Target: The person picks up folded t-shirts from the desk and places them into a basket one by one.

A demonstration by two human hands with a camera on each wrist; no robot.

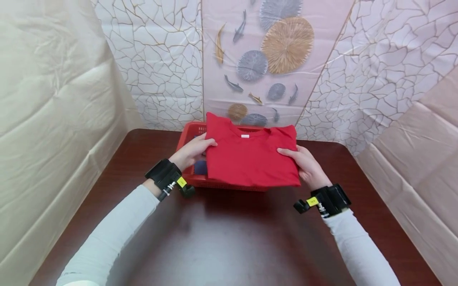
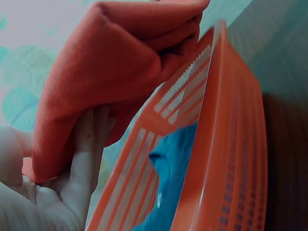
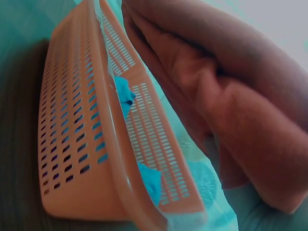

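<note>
A folded red T-shirt, its collar and small white label toward the back, is held up above a red plastic basket. My left hand grips its left edge, thumb on top and fingers underneath, as the left wrist view also shows. At the opposite edge my right hand holds the shirt the same way; most of its fingers are hidden beneath the cloth. Inside the basket lies blue cloth, partly covered by the shirt in the head view. In the right wrist view the shirt's folded layers hang over the basket's rim.
The basket stands at the back of a dark brown table. Behind it hangs a patterned cloth backdrop, and pale draped sheets close in both sides. Each wrist carries a black strap with a small camera.
</note>
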